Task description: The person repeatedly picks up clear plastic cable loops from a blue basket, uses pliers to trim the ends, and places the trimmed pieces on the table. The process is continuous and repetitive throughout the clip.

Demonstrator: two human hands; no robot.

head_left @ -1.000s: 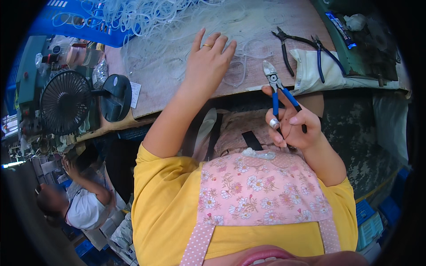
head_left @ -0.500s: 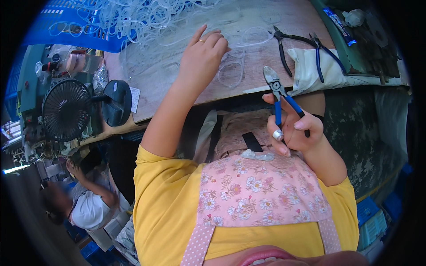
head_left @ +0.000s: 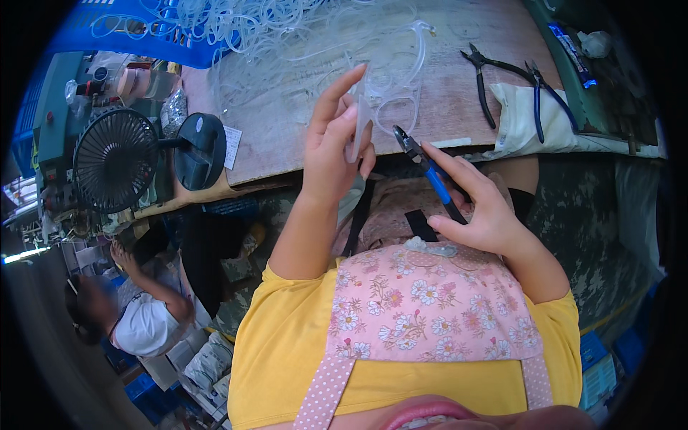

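My left hand (head_left: 326, 154) is raised in front of the table's near edge, its thumb and fingers closed on a translucent plastic piece (head_left: 362, 118) that stands nearly edge-on. Thin clear rings and strips (head_left: 419, 61) show just beyond these fingers; whether they join the held piece, I cannot tell. Blue-handled side cutters (head_left: 434, 176) lie in my right hand (head_left: 484, 211), jaws pointing up and left toward the plastic. A gap separates the cutter tips from my left fingers. Many similar clear plastic loops (head_left: 247, 32) are heaped at the far left of the table.
Two more pairs of pliers, one black (head_left: 481, 82) and one blue (head_left: 537, 107), lie at the right by a white bag (head_left: 510, 132). A black fan (head_left: 115, 161) and a blue basket (head_left: 193, 51) stand left. Another person (head_left: 150, 326) sits at lower left.
My left hand has drawn back from the loops toward me, bringing up a plastic piece. The side cutters in my right hand have tilted left and their handles have come closer together.
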